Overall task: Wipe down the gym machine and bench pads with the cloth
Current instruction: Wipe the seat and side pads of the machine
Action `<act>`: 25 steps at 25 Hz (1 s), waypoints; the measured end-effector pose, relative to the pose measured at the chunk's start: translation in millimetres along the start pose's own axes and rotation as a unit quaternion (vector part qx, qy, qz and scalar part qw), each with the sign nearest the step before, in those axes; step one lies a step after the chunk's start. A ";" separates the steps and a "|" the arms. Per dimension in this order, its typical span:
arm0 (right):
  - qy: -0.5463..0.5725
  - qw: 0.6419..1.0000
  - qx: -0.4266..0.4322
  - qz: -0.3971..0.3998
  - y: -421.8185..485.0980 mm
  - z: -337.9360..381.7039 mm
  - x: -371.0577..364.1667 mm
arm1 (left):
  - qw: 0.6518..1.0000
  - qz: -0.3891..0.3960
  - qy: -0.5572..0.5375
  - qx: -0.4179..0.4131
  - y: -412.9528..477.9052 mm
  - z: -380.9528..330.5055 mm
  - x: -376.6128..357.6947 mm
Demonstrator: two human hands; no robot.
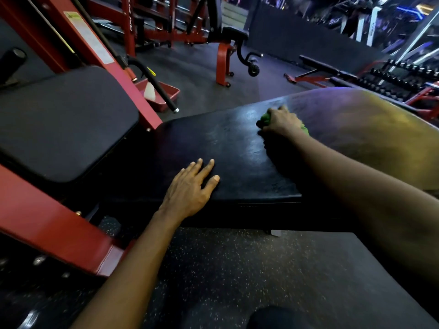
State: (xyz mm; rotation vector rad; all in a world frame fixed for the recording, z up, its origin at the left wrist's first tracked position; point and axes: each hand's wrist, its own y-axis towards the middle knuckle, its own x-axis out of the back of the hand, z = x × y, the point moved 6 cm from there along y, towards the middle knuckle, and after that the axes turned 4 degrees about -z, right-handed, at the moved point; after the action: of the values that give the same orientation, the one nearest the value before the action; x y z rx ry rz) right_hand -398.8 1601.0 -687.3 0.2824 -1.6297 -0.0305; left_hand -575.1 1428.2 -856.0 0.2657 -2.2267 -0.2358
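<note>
A long black bench pad [232, 143] runs from the centre to the right edge; its surface shines as if damp. My right hand [281, 122] grips a bunched green cloth [265, 119] and presses it on the pad's far middle part. The hand covers most of the cloth. My left hand [192, 188] rests flat on the pad's near left corner, fingers straight and spread. A second black pad [61, 124], the seat of the red machine, lies to the left.
A red machine frame [47, 224] slants along the left side. Behind it a white spray bottle [150, 91] stands in a red tray [166, 95]. Other benches and a dumbbell rack [401, 77] fill the back. Speckled rubber floor [237, 269] lies below.
</note>
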 end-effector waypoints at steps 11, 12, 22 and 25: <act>-0.026 0.975 0.220 0.008 -151.3 78.6 -5.8 | 0.999 -0.035 0.003 -0.018 -15.5 17.4 3.6; -0.023 0.977 0.209 0.013 -161.1 66.5 3.2 | 0.999 -0.049 -0.001 -0.018 -20.9 23.5 5.2; 0.003 0.989 0.145 -0.042 -165.0 132.5 -38.5 | 0.994 -0.109 0.009 0.006 -31.4 67.5 12.6; 0.012 0.979 0.202 -0.004 -165.4 160.4 -49.1 | 0.993 -0.116 0.016 0.019 -34.8 75.6 13.3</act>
State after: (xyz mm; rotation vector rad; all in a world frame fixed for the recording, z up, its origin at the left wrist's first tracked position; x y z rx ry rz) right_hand -527.2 1426.5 -780.1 0.5975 -1.6027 0.2994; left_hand -638.8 1397.0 -901.6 0.5459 -2.1690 -0.3120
